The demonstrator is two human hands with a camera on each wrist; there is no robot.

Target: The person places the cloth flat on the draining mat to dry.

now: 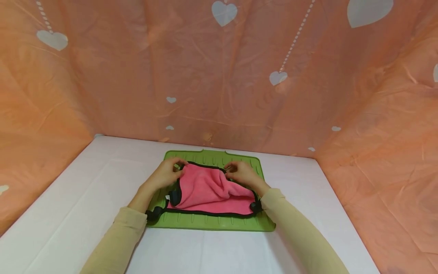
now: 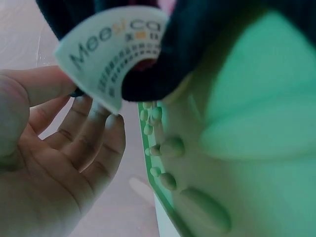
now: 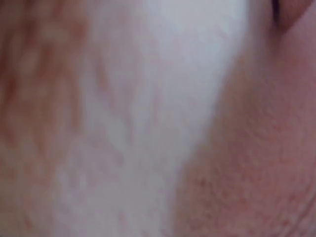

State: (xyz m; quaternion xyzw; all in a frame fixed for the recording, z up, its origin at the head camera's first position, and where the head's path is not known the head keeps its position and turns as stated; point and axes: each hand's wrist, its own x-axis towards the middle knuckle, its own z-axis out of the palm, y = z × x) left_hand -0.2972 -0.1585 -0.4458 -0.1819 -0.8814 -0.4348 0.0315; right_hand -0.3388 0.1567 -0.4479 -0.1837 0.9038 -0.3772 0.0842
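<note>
A pink cloth [image 1: 205, 186] with black edging lies rumpled on a green ridged mat [image 1: 212, 222], its upper part drawn up in folds. My left hand [image 1: 166, 173] pinches its far left corner between thumb and fingers. At the far right edge, my right hand [image 1: 241, 173] pinches the black trim, and a fold runs down from there. In the left wrist view, a white printed label [image 2: 113, 54] hangs from the black edging, close to the fingers of my left hand [image 2: 74, 148]. Only blurred skin and pale cloth fill the right wrist view.
Under the mat is a white tabletop [image 1: 85, 198]. An orange sheet with pale hearts [image 1: 205, 76] stands as a wall behind the table and along both sides. A small black device [image 1: 154, 215] sits at my left wrist, another [image 1: 255, 206] at my right.
</note>
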